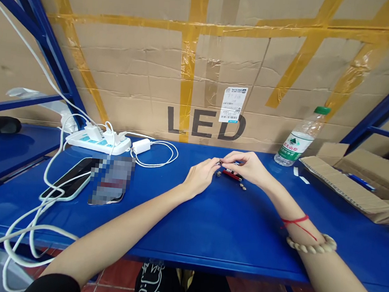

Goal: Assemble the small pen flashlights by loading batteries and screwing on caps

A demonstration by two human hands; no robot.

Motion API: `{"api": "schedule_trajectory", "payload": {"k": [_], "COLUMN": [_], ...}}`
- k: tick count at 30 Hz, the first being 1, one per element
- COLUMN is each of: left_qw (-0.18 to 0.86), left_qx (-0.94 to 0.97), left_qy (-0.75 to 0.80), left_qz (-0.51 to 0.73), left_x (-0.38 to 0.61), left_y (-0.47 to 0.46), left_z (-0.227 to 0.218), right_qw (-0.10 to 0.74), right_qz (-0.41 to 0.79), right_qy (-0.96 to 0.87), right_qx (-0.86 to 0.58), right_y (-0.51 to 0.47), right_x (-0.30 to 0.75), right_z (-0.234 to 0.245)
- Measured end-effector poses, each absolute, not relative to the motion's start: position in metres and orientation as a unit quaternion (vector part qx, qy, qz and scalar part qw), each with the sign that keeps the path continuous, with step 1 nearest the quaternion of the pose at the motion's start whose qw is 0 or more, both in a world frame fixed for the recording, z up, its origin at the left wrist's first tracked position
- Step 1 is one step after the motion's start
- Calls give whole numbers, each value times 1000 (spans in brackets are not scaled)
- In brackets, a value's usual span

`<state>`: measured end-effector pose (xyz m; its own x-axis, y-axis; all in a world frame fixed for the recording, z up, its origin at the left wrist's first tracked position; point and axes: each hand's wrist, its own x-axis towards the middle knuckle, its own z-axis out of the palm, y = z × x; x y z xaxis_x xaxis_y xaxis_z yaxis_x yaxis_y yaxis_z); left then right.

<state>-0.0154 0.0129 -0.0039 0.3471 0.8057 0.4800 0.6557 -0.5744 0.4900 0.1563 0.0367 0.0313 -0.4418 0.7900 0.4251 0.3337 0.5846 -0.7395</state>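
Both hands meet over the far middle of the blue table. My left hand (199,177) is closed in a pinch on a small dark metallic piece (219,162), whose exact kind is too small to make out. The fingertips of my right hand (247,166) are pinched at the same piece from the other side. Below the right fingers lies a slim red pen-shaped thing (232,175), with a dark one partly hidden behind it. Tiny metal pieces (243,186) lie on the table close by.
A white power strip (98,141) with plugs and trailing cables stands at the left, near two phones (70,180). A water bottle (298,137) and an open cardboard box (352,184) are at the right. A large taped carton (136,71) rises behind the table (207,230).
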Motion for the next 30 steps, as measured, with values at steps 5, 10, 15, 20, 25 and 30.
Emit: {"api": "schedule_trajectory", "payload": {"k": [5, 10, 15, 20, 25, 30], "left_qw": [113, 148, 138, 111, 108, 83], "left_qx": [830, 839, 848, 857, 858, 857], "left_qy": [443, 404, 383, 378, 381, 374], "left_qz": [319, 333, 339, 331, 328, 343], "left_x": [-16, -17, -17, -18, -19, -19], "left_y": [13, 13, 14, 16, 15, 14], "left_z": [-3, -3, -5, -9, -9, -10], "right_qw": [392, 401, 411, 399, 386, 377], "right_qz": [298, 308, 309, 304, 283, 254], "right_qy": [-805, -800, -795, -803, -813, -821], "right_qx": [-332, -325, -323, -322, -331, -345], "right_y": [38, 37, 34, 34, 34, 31], "right_x": [161, 161, 159, 159, 159, 155], "right_z": [31, 32, 35, 34, 32, 32]}}
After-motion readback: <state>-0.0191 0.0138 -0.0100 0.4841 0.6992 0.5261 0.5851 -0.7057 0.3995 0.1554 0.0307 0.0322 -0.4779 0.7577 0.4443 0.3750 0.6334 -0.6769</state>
